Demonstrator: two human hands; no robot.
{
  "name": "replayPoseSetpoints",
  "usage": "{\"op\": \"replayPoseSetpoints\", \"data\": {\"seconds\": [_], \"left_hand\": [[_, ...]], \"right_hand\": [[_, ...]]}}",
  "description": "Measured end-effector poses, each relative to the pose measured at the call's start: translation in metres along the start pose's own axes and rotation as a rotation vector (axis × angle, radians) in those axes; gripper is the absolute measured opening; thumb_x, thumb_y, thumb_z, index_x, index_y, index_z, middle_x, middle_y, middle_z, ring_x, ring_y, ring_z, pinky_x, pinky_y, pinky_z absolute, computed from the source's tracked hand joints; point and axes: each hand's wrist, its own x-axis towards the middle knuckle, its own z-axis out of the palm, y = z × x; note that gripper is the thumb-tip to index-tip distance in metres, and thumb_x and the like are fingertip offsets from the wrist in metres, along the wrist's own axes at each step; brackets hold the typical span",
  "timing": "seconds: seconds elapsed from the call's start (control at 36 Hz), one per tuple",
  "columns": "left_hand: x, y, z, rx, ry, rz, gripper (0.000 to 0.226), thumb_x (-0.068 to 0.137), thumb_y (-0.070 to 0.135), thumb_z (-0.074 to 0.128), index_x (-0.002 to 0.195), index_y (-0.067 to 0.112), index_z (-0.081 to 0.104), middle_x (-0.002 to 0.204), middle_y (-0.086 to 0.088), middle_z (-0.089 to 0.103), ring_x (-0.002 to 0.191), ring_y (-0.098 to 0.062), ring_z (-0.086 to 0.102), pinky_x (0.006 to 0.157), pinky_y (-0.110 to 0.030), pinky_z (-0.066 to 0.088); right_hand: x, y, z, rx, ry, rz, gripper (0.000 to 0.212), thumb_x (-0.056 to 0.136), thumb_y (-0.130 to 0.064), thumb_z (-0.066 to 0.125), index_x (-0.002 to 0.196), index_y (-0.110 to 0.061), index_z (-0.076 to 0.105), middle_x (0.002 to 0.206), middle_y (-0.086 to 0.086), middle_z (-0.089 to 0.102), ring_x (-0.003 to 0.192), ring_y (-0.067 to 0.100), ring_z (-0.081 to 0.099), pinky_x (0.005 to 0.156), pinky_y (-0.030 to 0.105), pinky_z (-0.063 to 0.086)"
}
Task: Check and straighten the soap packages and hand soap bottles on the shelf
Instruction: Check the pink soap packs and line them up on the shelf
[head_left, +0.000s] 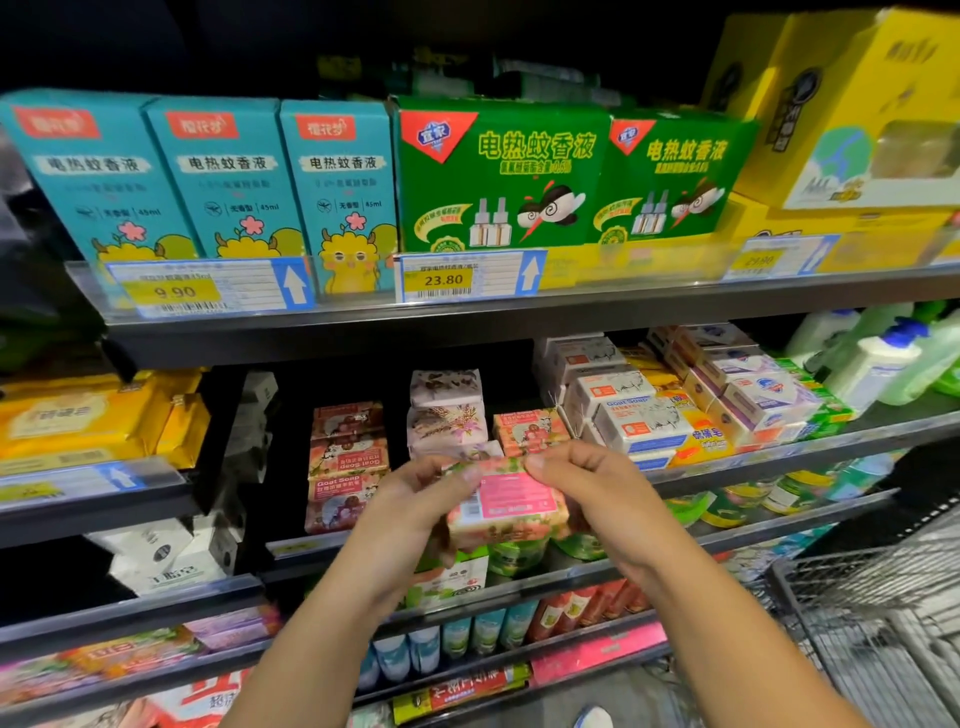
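A pink and floral soap package (506, 506) is held in front of the middle shelf, its back label with a barcode facing me. My left hand (421, 506) grips its left end and my right hand (587, 486) pinches its top right corner. Behind it on the shelf stand stacks of Goat Soap packages (345, 462), floral-wrapped soaps (447, 410) and white soap boxes (623, 410). White hand soap bottles with blue pumps (872, 364) stand at the far right of the same shelf.
The shelf above carries teal boxes (228, 176), green boxes (498, 171) and yellow cartons (852, 104) behind price tags (441, 280). Yellow soap packs (88, 421) lie at left. A wire shopping cart (878, 613) stands at lower right. Lower shelves hold more goods.
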Motion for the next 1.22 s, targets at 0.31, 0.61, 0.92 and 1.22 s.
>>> {"op": "replayPoseSetpoints", "data": {"seconds": [0.31,0.61,0.92,1.22], "left_hand": [[0.003,0.007,-0.010,0.152,0.023,0.156,0.042,0.080,0.014,0.075,0.120,0.020,0.063,0.113,-0.005,0.070,0.102,-0.022,0.069,0.079,-0.041,0.060],[0.006,0.004,-0.022,0.270,0.050,0.516,0.051,0.065,-0.010,0.082,0.095,0.031,0.073,0.112,0.014,0.070,0.115,-0.003,0.061,0.088,-0.017,0.052],[0.021,0.022,-0.041,0.704,-0.083,0.330,0.059,0.066,0.054,0.077,0.118,0.055,0.048,0.122,0.023,0.055,0.108,0.011,0.055,0.089,-0.012,0.048],[0.039,0.028,-0.073,0.824,0.106,0.331,0.059,0.058,0.037,0.093,0.105,0.048,0.058,0.105,0.022,0.065,0.093,0.006,0.062,0.081,-0.019,0.053]], "right_hand": [[0.003,-0.004,-0.009,-0.093,-0.020,-0.148,0.036,0.081,-0.002,0.077,0.113,-0.016,0.067,0.085,-0.010,0.066,0.077,0.003,0.062,0.072,0.020,0.054],[0.010,0.003,-0.003,0.330,-0.193,0.012,0.045,0.083,-0.027,0.069,0.127,-0.015,0.066,0.126,0.025,0.062,0.094,0.033,0.070,0.074,0.032,0.061],[0.030,-0.001,0.016,-0.017,-0.216,-0.169,0.050,0.083,0.000,0.075,0.122,-0.030,0.066,0.109,0.003,0.073,0.099,0.018,0.070,0.086,0.034,0.057],[0.071,-0.003,0.040,-0.048,-0.312,-0.192,0.056,0.080,-0.004,0.080,0.125,-0.029,0.059,0.121,-0.003,0.065,0.104,0.013,0.066,0.094,0.036,0.056]]}}
